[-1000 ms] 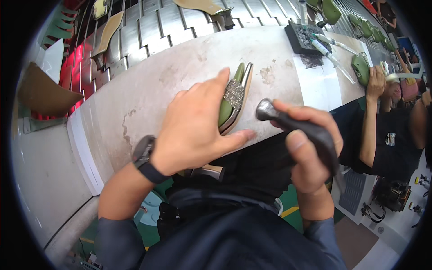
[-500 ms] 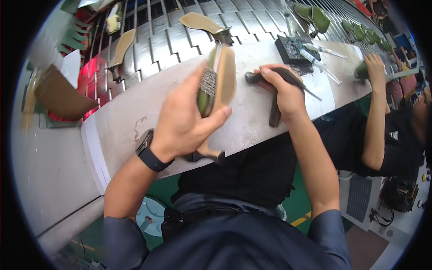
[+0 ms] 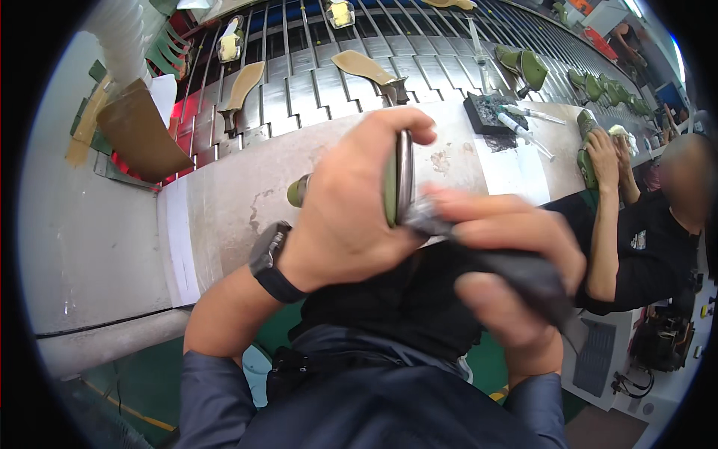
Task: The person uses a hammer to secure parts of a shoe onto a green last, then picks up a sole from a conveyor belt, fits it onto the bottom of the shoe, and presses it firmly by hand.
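**Hammer head up at shoe sole, mid-frame**

Left hand [image 3: 355, 198] wrapped round the green shoe [image 3: 390, 187], centre of frame, sole edge facing right. Right hand [image 3: 516, 254], lower right of centre, gripping dark hammer [image 3: 527, 277]; metal face right by the sole edge, too blurred to call contact. Black tray [image 3: 486, 123] with syringes [image 3: 527, 138], upper right. Tan-soled shoes [image 3: 366, 67] on slatted conveyor [image 3: 288, 86], top. Co-worker [image 3: 636, 232] at right edge, hands on another green shoe [image 3: 585, 161].

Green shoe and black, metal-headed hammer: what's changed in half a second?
The right hand brought the black, metal-headed hammer toward the wearer, its blurred head now at the edge of the green shoe; contact is unclear. The left hand turned the shoe, hiding its tan sole. Both holds stayed.
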Available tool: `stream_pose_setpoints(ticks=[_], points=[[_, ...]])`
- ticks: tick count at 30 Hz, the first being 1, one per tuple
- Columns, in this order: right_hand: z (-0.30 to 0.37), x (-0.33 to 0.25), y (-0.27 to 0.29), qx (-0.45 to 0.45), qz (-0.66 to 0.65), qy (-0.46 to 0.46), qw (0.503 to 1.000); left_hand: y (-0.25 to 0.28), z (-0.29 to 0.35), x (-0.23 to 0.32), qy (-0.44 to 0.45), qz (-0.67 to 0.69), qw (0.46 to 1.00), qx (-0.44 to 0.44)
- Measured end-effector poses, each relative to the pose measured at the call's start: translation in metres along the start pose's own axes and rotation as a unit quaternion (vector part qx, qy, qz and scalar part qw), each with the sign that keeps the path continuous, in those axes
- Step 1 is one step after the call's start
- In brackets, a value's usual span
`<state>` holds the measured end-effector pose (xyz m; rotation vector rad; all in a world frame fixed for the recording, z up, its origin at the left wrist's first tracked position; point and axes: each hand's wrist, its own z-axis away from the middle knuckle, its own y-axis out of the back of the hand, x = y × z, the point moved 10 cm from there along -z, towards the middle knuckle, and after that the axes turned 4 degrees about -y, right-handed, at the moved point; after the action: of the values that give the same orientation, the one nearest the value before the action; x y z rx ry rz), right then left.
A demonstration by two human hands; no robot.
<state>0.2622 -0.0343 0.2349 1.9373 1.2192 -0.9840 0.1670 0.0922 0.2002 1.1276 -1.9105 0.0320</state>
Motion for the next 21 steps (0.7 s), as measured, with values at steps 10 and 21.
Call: stream_pose_setpoints(ticks=[10,21], points=[[-0.029,0.014,0.010,-0.014,0.088,-0.175,0.980,-0.012,0.024,0.020,-0.116,-0.061,0.991,0.036],[-0.008,-0.018,-0.023,-0.223,0.058,-0.017,0.973,-0.003,0.034,0.020,-0.134,-0.039,0.987,0.078]])
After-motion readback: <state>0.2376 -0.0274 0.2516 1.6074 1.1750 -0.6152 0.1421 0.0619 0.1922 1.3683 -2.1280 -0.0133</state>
